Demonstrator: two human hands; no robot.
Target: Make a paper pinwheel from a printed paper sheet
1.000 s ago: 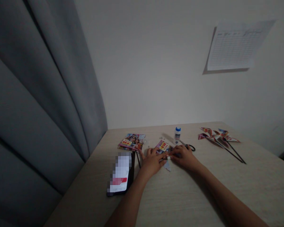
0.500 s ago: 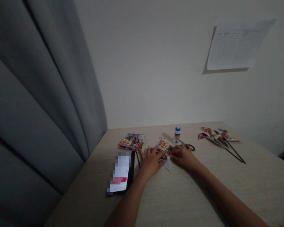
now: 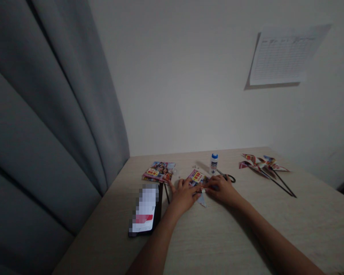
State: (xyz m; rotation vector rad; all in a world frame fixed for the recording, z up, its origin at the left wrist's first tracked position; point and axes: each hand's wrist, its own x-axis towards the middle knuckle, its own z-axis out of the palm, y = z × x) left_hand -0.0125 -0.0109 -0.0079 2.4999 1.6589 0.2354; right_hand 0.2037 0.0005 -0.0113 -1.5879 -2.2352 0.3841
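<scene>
A printed paper piece (image 3: 197, 177) with a yellow label lies on the table between my hands, its pale corner pointing toward me. My left hand (image 3: 182, 195) rests on its left side with the fingers spread. From the right, my right hand (image 3: 220, 188) pinches the paper's edge near the middle, fingers bent together. Just behind my right hand stands a white glue bottle (image 3: 213, 165) with a blue cap. Scissors (image 3: 231, 178) lie beside it, partly hidden by that hand.
A stack of printed paper (image 3: 159, 172) lies at the back left, above a lit phone (image 3: 145, 210). Dark thin sticks (image 3: 167, 194) are beside the phone. Paper pinwheels (image 3: 260, 164) on dark sticks lie at the right. Small scraps sit behind the paper.
</scene>
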